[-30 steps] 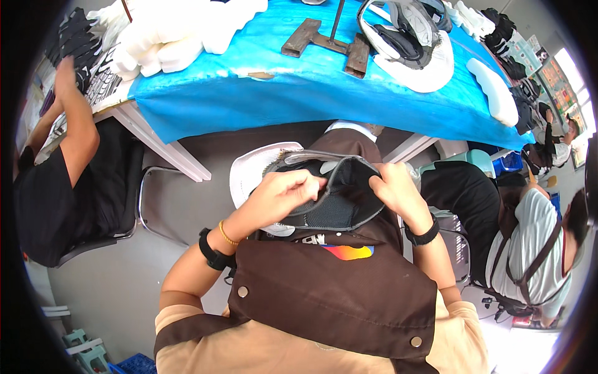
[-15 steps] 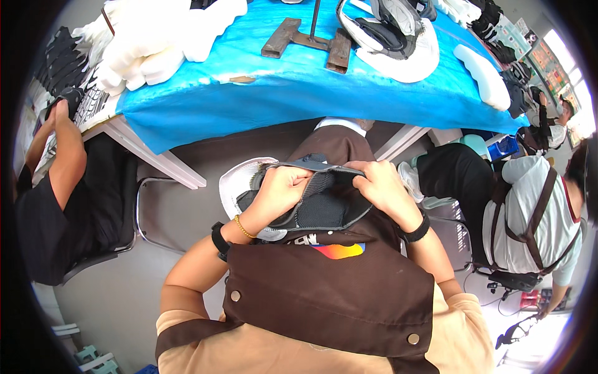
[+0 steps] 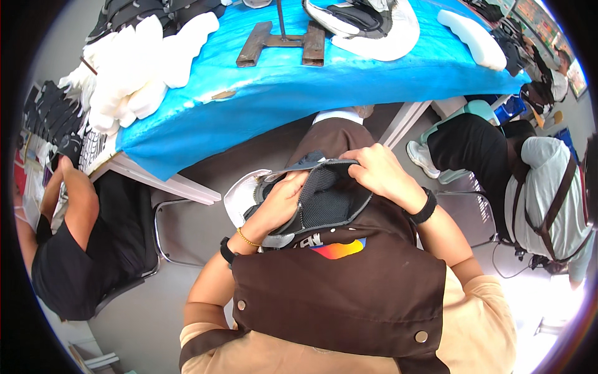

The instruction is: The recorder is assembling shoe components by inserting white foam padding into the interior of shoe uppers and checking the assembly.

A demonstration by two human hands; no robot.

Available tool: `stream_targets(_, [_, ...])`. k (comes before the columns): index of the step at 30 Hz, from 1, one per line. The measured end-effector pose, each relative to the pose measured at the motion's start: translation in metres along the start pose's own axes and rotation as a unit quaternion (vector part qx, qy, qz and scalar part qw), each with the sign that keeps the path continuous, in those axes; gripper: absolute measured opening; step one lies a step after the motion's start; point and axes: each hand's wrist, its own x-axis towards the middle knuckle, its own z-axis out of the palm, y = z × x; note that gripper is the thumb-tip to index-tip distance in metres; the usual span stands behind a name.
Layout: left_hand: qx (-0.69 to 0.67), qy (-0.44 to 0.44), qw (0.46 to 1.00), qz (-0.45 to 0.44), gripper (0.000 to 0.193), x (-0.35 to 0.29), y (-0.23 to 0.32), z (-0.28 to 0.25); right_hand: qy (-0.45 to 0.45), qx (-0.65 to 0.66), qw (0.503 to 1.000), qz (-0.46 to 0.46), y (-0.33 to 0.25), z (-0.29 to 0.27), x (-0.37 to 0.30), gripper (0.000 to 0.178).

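Observation:
Over my lap lies a shoe upper (image 3: 330, 194) with dark grey mesh lining facing up and a white section on its left side. My right hand (image 3: 379, 171) pinches the upper's far right edge between thumb and bent fingers. On the left, my left hand (image 3: 281, 202) grips the upper near its opening; the fingertips are tucked into the dark folds and hidden. Between both hands the mesh is spread open. Beneath it is my brown apron (image 3: 342, 283).
A blue-covered table (image 3: 261, 93) stands ahead, bearing a rusty metal stand (image 3: 283, 42), a white-and-grey shoe upper (image 3: 367, 31), a white foot-shaped form (image 3: 471, 38) and a pile of similar forms (image 3: 131, 75). Seated people flank me, a black-clothed person (image 3: 93, 243) left and a grey-shirted person (image 3: 545, 174) right.
My left hand has slid deeper into the upper's folds, its fingertips now hidden. My right hand has lifted the edge slightly away. The view has shifted a little.

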Motion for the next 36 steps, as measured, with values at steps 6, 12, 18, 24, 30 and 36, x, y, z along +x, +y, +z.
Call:
stream_targets(6, [-0.135, -0.047, 0.985, -0.097, 0.044, -0.003, 0.019, 0.003, -0.017, -0.003, 0.999, 0.049, -0.002, 0.000, 0.002, 0.036])
stream_targets(12, [-0.093, -0.056, 0.992, -0.069, 0.052, 0.003, 0.020, 0.002, -0.031, -0.002, 0.998, 0.059, 0.004, 0.005, 0.007, 0.035])
stream_targets(18, [-0.100, -0.067, 0.990, -0.077, 0.050, 0.004, -0.001, 0.002, -0.045, -0.003, 0.997, 0.068, 0.009, 0.007, 0.010, 0.035])
stream_targets(24, [-0.289, -0.084, 0.940, -0.160, 0.047, 0.000, 0.001, 0.001, -0.070, 0.007, 0.993, 0.099, 0.005, 0.004, 0.013, 0.036])
stream_targets(30, [-0.163, -0.117, 0.974, -0.105, 0.047, 0.003, -0.017, -0.005, -0.086, 0.011, 0.990, 0.111, 0.008, 0.007, 0.012, 0.036])
stream_targets(36, [0.135, -0.025, 0.988, 0.076, 0.040, 0.002, -0.019, 0.007, -0.090, -0.002, 0.990, 0.109, 0.010, 0.006, 0.010, 0.037])
